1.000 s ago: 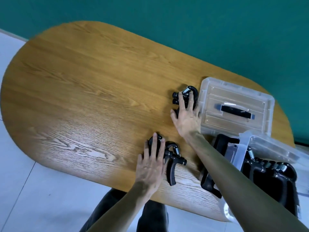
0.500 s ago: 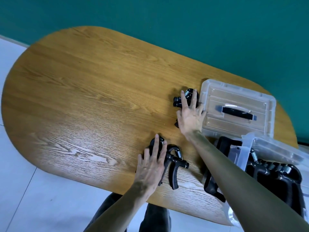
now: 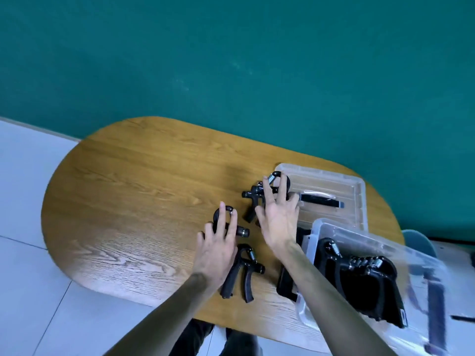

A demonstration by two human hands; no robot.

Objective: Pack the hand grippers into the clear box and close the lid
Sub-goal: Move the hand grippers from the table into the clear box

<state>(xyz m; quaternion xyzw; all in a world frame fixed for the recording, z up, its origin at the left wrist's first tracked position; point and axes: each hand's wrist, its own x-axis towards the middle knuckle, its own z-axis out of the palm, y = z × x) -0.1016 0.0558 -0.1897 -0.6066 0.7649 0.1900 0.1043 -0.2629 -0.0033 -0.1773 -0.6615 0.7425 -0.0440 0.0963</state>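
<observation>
While both hands lie flat with fingers spread, neither is closed round anything. The left hand [image 3: 217, 246] rests palm down on one hand gripper [image 3: 223, 214], fingertips on its curved top, the knob end sticking out to the right from under the fingers. The right hand [image 3: 279, 222] lies on a second hand gripper [image 3: 253, 199] farther back, fingers fanned across its spring and loop, one handle showing at the left of the palm. Whether either hand presses or only touches cannot be told.

A third hand gripper [image 3: 241, 272] lies free on the table [image 3: 133, 201], just beside the left wrist, handles toward the near edge, spring end toward the hand.

The clear box [image 3: 312, 240] sits at the right near corner of the table, tilted, open on top, overhanging the edge. Several black grippers [image 3: 359, 278] are already packed inside, springs uppermost. A black handle shows against the box's left wall near the table edge; inside or outside, unclear.

The lid [image 3: 357, 191] lies flat behind the box, against the right hand's fingers, its dark handle [image 3: 321, 201] facing up.

Both forearms come in from the bottom, bare; the right one crosses the box's left corner and hides part of it. Dark trousers [image 3: 195, 337] show below the table edge. Green wall [image 3: 231, 60] behind, pale tiled floor [image 3: 30, 278] at left.
</observation>
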